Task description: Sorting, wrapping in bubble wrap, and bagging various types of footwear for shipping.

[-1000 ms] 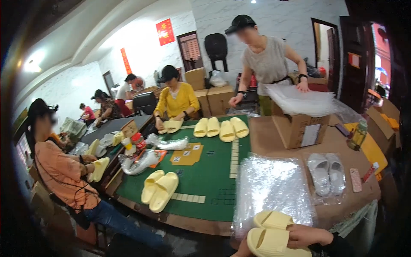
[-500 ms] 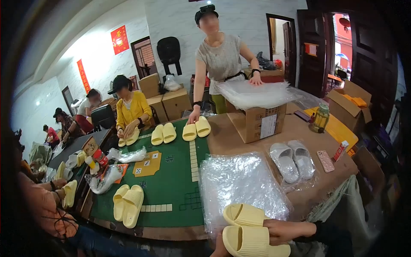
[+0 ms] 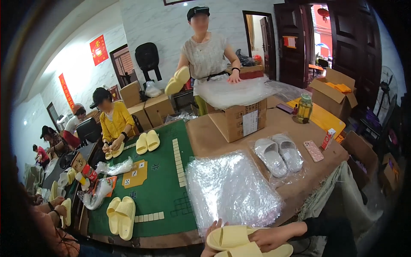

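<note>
Reckoned from your hands, the broad brown counter (image 3: pixel 201 136) spreads ahead of you, a flat green mat (image 3: pixel 160 188) covering its ten o'clock part. At twelve stands a brown cardboard box (image 3: pixel 233 126) topped with clear plastic sheeting (image 3: pixel 239 91). Nearer, also at twelve, lies a shiny stack of clear plastic bags (image 3: pixel 231 184). At one o'clock rest grey slippers (image 3: pixel 278 155) in clear plastic; at nine, yellow slippers (image 3: pixel 121 217) sit on the mat.

You have the pale yellow ribbed slippers (image 3: pixel 231 236) between your hands, before the stack's near edge. Your right hand (image 3: pixel 274 237) has its fingers bent around them; your left hand (image 3: pixel 209 242) is against their rounded ends, its fingers partly hidden, so I can't tell whether they grip. Between one and two o'clock lies a pink phone (image 3: pixel 314 151).
</note>
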`<state>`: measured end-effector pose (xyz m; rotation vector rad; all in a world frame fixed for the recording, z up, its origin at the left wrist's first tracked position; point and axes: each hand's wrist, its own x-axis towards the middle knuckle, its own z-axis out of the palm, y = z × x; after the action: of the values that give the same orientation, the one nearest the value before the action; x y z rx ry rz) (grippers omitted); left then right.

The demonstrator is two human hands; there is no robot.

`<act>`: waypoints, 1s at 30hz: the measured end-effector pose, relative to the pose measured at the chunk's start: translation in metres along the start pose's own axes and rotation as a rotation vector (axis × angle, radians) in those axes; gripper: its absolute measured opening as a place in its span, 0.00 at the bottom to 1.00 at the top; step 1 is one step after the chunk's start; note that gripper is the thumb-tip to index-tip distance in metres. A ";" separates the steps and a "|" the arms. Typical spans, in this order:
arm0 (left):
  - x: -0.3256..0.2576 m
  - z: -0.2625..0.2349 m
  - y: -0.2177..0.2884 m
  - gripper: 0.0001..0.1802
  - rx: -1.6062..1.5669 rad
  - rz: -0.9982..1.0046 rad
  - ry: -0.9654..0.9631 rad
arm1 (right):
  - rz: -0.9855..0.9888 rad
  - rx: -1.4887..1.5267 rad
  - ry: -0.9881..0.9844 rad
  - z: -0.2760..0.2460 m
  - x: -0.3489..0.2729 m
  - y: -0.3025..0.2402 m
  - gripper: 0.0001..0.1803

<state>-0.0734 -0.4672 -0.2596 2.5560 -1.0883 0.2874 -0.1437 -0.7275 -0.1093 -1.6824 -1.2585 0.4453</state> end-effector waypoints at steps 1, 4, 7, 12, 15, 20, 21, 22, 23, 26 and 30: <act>0.005 -0.013 0.001 0.31 -0.104 0.012 -0.040 | -0.016 0.003 -0.059 0.002 -0.001 0.002 0.12; 0.016 -0.022 -0.015 0.30 -0.314 0.084 -0.079 | 0.033 -0.040 -0.075 0.003 -0.002 0.008 0.10; 0.033 -0.028 -0.016 0.26 0.120 0.017 -0.087 | -0.021 -0.032 -0.011 -0.002 -0.004 0.008 0.08; 0.041 -0.010 -0.041 0.20 0.014 -0.142 0.032 | 0.071 -0.148 -0.123 0.002 0.003 0.026 0.20; 0.066 -0.059 -0.016 0.23 -0.175 -0.291 -0.310 | 0.032 -0.106 0.125 -0.001 -0.003 0.011 0.12; 0.063 -0.093 0.005 0.20 -0.272 0.077 0.026 | 0.305 -0.201 0.031 -0.011 -0.013 -0.007 0.11; 0.071 -0.118 0.021 0.19 -0.276 0.204 -0.117 | 0.377 -0.063 -0.039 -0.006 -0.016 0.032 0.23; 0.082 -0.128 0.036 0.18 -0.283 0.341 -0.253 | 0.453 0.080 -0.102 0.002 -0.028 0.065 0.38; 0.077 -0.105 0.019 0.20 -0.274 0.266 -0.208 | 0.487 0.077 -0.049 0.006 -0.044 0.051 0.38; 0.061 0.010 -0.122 0.35 -0.167 0.364 -0.163 | 0.626 -0.042 0.128 0.008 -0.023 0.075 0.35; 0.062 -0.105 -0.002 0.37 0.036 0.112 -0.236 | 0.824 -0.173 0.288 -0.005 -0.054 0.023 0.31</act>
<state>-0.0344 -0.4660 -0.1439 2.6145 -1.3246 0.0322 -0.1491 -0.7774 -0.1397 -2.2867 -0.3570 0.5521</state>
